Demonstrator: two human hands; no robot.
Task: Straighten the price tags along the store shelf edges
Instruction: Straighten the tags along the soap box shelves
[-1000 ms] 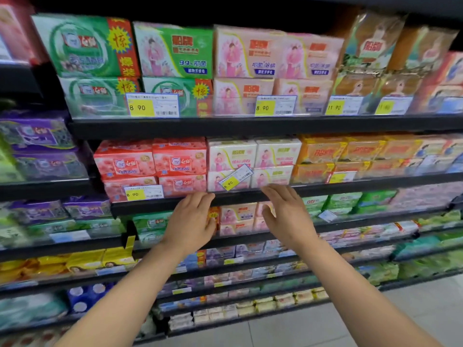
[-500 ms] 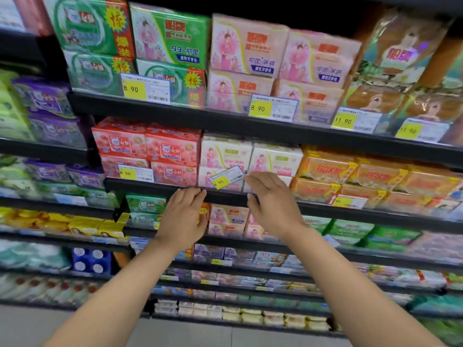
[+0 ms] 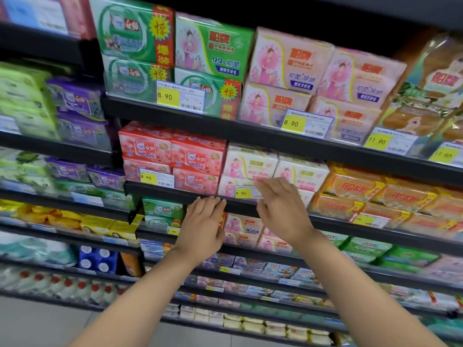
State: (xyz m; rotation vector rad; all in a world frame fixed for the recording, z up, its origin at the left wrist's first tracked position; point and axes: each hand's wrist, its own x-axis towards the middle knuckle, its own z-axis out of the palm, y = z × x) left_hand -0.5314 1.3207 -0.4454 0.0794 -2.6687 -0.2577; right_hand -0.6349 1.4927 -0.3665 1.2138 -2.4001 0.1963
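A yellow-and-white 8.90 price tag (image 3: 244, 193) sits on the black edge of the second shelf (image 3: 180, 192), in front of white soap packs. It lies nearly level with the edge. My right hand (image 3: 281, 209) covers the tag's right end, its fingers on the tag. My left hand (image 3: 203, 224) rests flat with its fingertips on the shelf edge just left of the tag, holding nothing. Another 8.90 tag (image 3: 156, 177) sits further left on the same shelf.
Upper shelf tags: an 8.90 tag (image 3: 180, 97), a second 8.90 tag (image 3: 307, 125) and an 11.90 tag (image 3: 389, 142). Red soap boxes (image 3: 172, 156) and orange packs (image 3: 375, 194) flank the white packs. Lower shelves carry more soap. Pale floor lies below.
The tilted 8.90 tag has turned to near level as my right hand moved onto it. My left hand rose to the shelf edge. The view shifted closer and leftward.
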